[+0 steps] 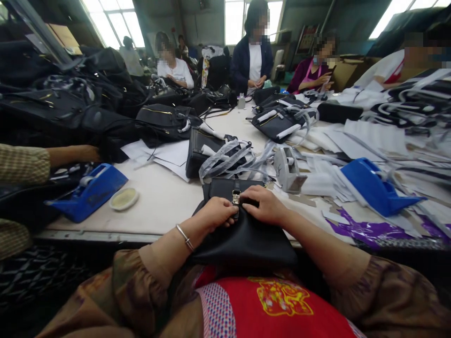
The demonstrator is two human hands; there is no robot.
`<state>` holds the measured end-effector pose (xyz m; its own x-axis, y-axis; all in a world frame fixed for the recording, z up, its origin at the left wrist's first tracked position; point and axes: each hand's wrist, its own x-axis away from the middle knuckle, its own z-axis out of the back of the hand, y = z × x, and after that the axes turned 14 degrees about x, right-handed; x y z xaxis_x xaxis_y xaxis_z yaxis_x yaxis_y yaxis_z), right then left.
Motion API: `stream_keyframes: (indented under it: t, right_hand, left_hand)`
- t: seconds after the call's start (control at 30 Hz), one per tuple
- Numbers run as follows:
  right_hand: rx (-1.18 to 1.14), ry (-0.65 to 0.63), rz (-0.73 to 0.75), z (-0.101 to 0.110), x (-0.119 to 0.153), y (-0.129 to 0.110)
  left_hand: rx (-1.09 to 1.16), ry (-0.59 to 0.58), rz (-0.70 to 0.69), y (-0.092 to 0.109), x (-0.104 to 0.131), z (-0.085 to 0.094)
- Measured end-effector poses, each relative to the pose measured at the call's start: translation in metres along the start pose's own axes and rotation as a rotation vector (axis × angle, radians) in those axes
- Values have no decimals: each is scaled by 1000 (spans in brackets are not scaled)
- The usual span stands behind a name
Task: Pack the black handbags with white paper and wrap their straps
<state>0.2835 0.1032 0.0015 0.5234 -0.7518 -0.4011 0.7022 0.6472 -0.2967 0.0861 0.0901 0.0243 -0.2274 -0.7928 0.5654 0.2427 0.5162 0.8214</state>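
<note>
We had the bag (246,246) across the near edge of the bench (155,218), its lower part toward our lap. Our left grip (216,212) was pinching the small tab (237,216) under the bag's clasp (236,197); our right grip (265,204) was at the clasp's right side, fingers curled, though we could not tell whether they were closed on it. A bracelet (185,237) (thin and silvery) circled our left wrist.

Just beyond the bag sat a wrapped bag (195,152), with white papers (172,152) to the left. Left of the bag stood a blue dispenser (88,192), a round dish (124,199) beside it, and farther left we saw a co-worker's checked sleeve (24,163). Right of the bag, and beyond it, stood a grey dispenser (291,171); farther right were a second blue dispenser (380,185) and purple film (366,228). Well beyond the bag, a person in a dark jacket (239,61) stood with hands together.
</note>
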Motion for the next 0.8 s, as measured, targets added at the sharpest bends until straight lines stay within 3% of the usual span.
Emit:
stream_keyframes:
  t: [0.07, 0.2, 0.33, 0.6, 0.8]
  right_hand:
    - [-40, -131, -74, 5, -10, -4]
    - [111, -350, -132, 3, -34, -14]
    - [-27, -499, -193, -6, -43, -14]
    - [-264, -579, -211, -12, -41, 6]
    - [-173, -544, -212, -12, -41, -7]
  left_hand:
    - [18, 4, -9, -7, -2, -1]
    - [23, -6, -18, -17, -5, -2]
    - [-1, -18, -18, -23, -6, 0]
    - [-13, -48, -43, -26, -8, 3]
    - [1, -50, -54, -30, -11, 3]
